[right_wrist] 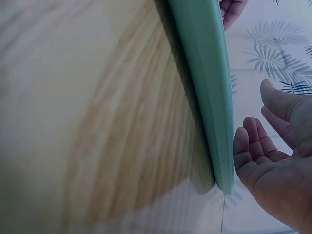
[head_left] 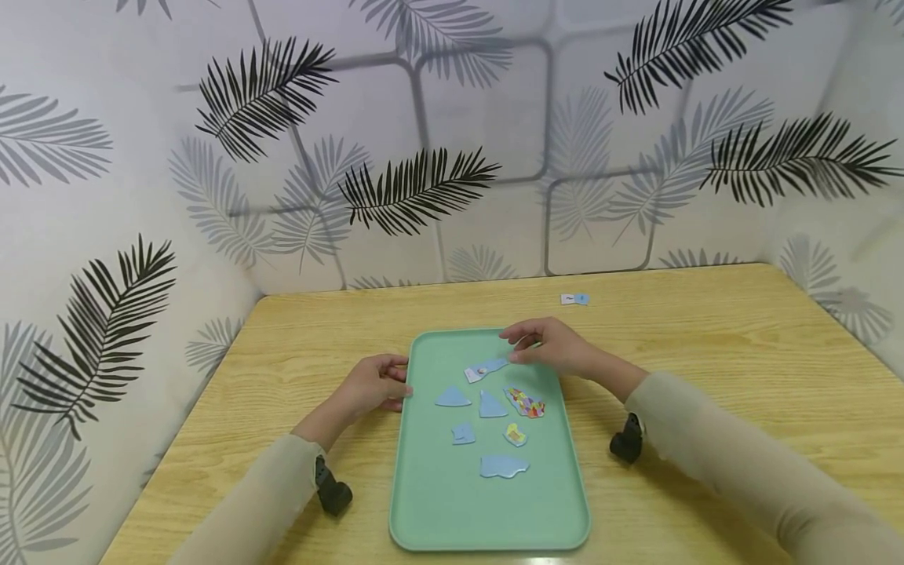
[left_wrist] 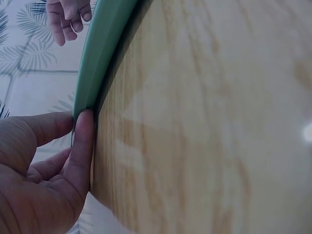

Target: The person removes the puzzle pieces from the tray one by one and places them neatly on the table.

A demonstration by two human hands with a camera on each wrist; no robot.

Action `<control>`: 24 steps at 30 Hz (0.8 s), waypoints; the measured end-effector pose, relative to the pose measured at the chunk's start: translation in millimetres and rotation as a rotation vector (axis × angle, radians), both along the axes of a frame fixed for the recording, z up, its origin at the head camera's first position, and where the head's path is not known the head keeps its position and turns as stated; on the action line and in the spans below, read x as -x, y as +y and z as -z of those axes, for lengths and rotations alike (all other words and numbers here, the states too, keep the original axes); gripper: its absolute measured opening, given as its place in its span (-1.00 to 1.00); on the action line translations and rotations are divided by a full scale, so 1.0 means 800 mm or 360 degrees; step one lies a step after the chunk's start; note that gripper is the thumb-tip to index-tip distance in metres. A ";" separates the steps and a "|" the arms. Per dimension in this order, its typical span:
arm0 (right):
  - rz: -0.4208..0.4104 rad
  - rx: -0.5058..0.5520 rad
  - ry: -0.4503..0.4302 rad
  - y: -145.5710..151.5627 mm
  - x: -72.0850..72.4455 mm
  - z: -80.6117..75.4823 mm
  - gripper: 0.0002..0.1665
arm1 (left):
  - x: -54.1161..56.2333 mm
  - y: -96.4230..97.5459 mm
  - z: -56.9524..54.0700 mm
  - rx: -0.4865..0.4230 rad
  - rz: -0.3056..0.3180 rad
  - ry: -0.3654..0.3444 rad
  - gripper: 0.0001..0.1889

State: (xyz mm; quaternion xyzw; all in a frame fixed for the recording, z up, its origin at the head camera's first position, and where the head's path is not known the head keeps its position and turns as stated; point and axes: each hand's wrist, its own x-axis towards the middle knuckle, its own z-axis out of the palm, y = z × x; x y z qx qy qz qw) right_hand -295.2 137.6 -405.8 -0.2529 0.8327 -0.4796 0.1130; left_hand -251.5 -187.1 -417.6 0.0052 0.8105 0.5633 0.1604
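Observation:
A green tray (head_left: 438, 502) lies on the table with several flat pieces, like puzzle pieces, spread on it. My left hand (head_left: 370, 384) pinches the tray's left rim between thumb and fingers, which shows close up in the left wrist view. Over the far right part of the tray, my right hand (head_left: 551, 345) hovers with loosely bent fingers and holds nothing. Nearest to it is a blue and white strip (head_left: 486, 370) with a small picture. Plain light blue pieces (head_left: 492, 405), a multicoloured piece (head_left: 525, 402) and a yellow piece (head_left: 515, 435) lie nearer me.
Beyond the tray, a small white and blue piece (head_left: 575, 299) lies on the wooden table (head_left: 706, 329) near its back edge. A wall (head_left: 487, 227) with a leaf pattern rises behind the table and along its sides.

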 end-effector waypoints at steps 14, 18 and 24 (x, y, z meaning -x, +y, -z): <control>-0.0126 -0.0129 0.0021 -0.021 0.011 0.010 -0.53 | 0.000 -0.002 0.001 -0.0011 0.0016 -0.0001 -0.43; -0.0124 -0.0179 0.0009 -0.026 0.014 0.010 -0.54 | -0.001 -0.002 0.001 -0.0018 0.0013 -0.0013 -0.42; -0.0130 -0.0231 -0.0054 -0.031 0.020 0.012 -0.54 | -0.001 -0.002 -0.001 -0.0029 0.0018 -0.0017 -0.42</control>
